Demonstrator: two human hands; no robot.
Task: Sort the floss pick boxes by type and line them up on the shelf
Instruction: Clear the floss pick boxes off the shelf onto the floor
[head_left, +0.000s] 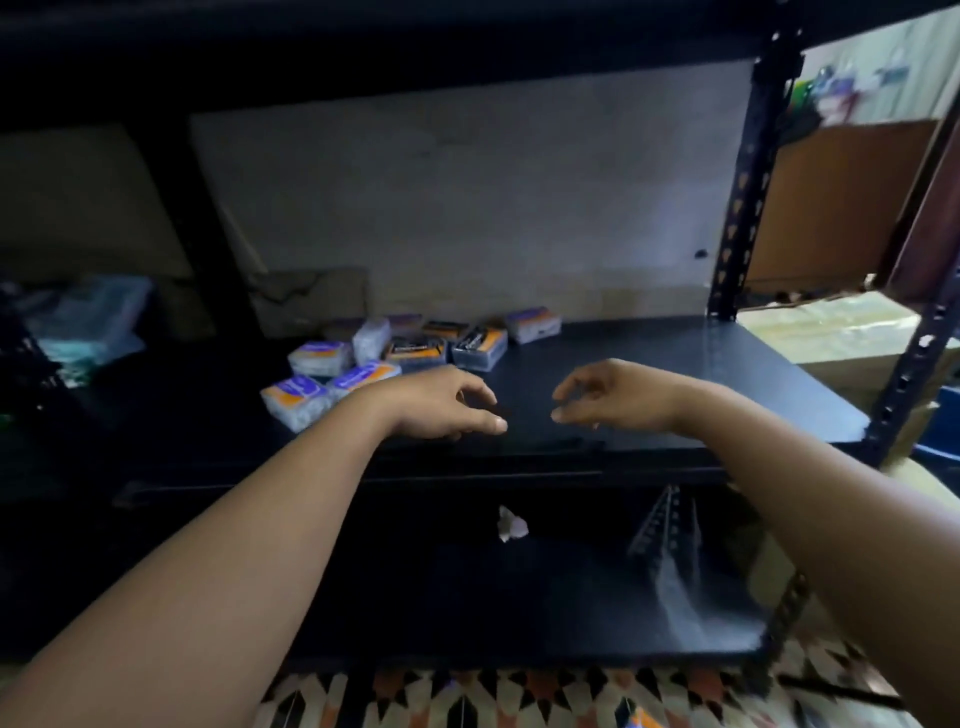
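Note:
Several floss pick boxes lie in a loose heap on the black shelf (649, 374), left of centre. Some are clear with white picks and purple-orange labels, such as the nearest one (296, 397), a second (319, 357) and a far one (532, 323). Others hold dark picks under black-orange labels (480, 345) (415, 352). My left hand (441, 402) hovers just right of the heap, fingers loosely curled, holding nothing. My right hand (613, 397) hovers opposite it over the bare shelf, also loosely curled and empty.
A black slotted upright (740, 208) stands at the shelf's back right corner, another post (914, 364) at the front right. A lower shelf (519, 597) holds a white scrap (511, 525). Plastic bags (88, 322) sit at far left. Cardboard boxes (841, 332) lie right.

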